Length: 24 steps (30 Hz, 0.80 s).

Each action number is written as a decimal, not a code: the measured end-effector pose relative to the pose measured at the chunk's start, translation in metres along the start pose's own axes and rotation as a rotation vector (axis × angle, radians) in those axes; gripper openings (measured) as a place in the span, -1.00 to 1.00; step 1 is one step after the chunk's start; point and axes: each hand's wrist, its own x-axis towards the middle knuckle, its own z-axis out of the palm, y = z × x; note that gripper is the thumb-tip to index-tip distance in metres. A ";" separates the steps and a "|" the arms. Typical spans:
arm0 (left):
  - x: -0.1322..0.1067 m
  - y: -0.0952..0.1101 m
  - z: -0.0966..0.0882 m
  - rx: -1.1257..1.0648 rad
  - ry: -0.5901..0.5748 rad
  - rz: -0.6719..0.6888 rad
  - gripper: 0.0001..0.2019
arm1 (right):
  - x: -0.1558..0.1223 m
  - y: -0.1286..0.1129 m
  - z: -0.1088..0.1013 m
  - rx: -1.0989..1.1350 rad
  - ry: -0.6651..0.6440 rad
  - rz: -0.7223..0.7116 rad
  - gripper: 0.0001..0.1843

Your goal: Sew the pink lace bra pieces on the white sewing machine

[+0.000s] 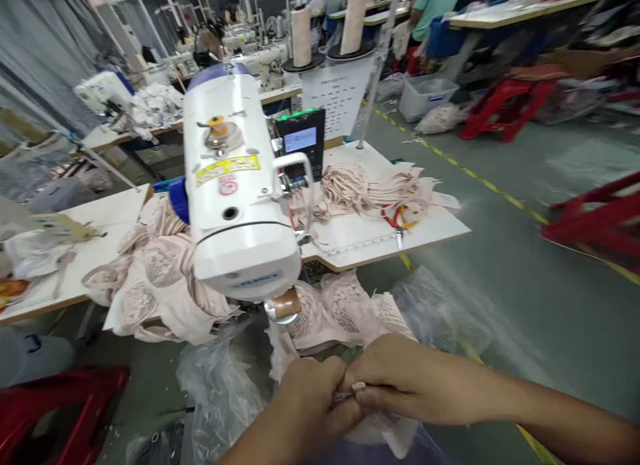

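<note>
My left hand [313, 402] and my right hand [395, 378] meet low in the view, both closed in a pinch on a piece of pale pink lace fabric [385, 435] held over my lap. A small metal item shows between the fingertips; I cannot make out what it is. Just beyond the hands, more pink lace pieces [340, 308] hang off the front of the sewing table [370, 242]. The white sewing machine [235, 192] stands right above them.
Pink fabric is heaped left of the machine [155, 278] and stacked on the table's right side [370, 188], with red-handled scissors [397, 222] beside it. Clear plastic bags [220, 385] lie by my knees. Red stools [505, 105] and a person in a teal shirt [435, 5] are farther off.
</note>
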 end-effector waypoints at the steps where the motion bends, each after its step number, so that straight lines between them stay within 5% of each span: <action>1: -0.001 -0.004 0.000 -0.074 -0.017 -0.102 -0.77 | 0.000 -0.001 0.003 -0.025 0.038 0.064 -0.76; 6: -0.006 -0.013 -0.005 -0.102 0.061 -0.224 -0.72 | 0.012 0.021 0.023 0.045 0.173 0.245 -0.74; 15: -0.014 -0.021 -0.012 -0.046 0.160 -0.202 -0.73 | 0.046 0.038 0.023 0.234 0.358 0.159 -0.90; 20: -0.021 -0.028 -0.006 -0.611 0.382 -0.328 -0.68 | 0.023 0.037 0.048 0.043 0.631 -0.015 -0.64; 24: -0.017 -0.033 0.018 -1.176 0.483 -0.399 -0.63 | 0.015 0.041 0.097 0.154 0.439 0.038 -0.31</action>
